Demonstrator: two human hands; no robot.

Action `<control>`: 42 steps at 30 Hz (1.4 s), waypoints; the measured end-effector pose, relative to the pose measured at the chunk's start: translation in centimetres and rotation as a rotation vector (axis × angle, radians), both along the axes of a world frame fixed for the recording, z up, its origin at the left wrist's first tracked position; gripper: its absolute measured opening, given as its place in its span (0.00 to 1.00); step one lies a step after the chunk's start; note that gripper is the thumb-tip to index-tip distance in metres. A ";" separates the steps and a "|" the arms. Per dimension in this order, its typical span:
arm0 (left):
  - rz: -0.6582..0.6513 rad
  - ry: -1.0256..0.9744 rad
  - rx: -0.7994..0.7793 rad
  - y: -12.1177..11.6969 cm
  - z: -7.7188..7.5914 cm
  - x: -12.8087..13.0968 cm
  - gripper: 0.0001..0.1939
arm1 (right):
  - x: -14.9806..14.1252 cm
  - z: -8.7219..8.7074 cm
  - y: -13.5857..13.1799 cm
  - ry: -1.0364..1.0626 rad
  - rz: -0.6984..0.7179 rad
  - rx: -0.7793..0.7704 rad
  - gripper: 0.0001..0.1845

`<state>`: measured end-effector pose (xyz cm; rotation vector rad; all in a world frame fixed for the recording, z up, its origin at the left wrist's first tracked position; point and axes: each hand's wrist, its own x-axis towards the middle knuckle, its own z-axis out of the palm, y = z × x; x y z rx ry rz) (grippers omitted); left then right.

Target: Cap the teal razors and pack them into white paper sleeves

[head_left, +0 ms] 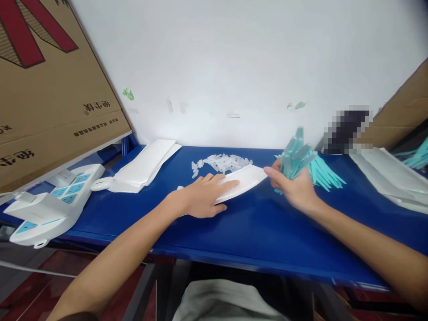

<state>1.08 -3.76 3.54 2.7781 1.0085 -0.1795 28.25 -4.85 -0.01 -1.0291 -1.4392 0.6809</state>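
Lettering in dark print runs along the cardboard box (pixel 50 80) at far left, too skewed to read, beneath broad red strokes. On the blue table (pixel 254 227) the left hand (pixel 200 196) lies flat, fingers spread, pressing one white pouch (pixel 242 180). Right hand (pixel 294 187) is closed around a bundle of teal sticks (pixel 297 154) (too many to count), touching the pouch's right tip. Bare table lies open toward the near edge. One stack of white pouches (pixel 143 167) sits left, beside a white sealer machine (pixel 50 205).
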 end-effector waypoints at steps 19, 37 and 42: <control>-0.276 -0.695 -0.162 0.2 6.0 13.1 0.27 | -1.8 -0.2 -1.6 -0.143 0.198 -0.144 0.28; -0.109 -1.058 -0.529 1.2 4.3 15.3 0.19 | -1.1 -0.6 -0.6 0.103 0.302 -0.218 0.23; -0.165 -0.928 -0.557 2.0 5.3 15.0 0.21 | -0.8 0.3 -0.4 0.153 0.285 -0.237 0.19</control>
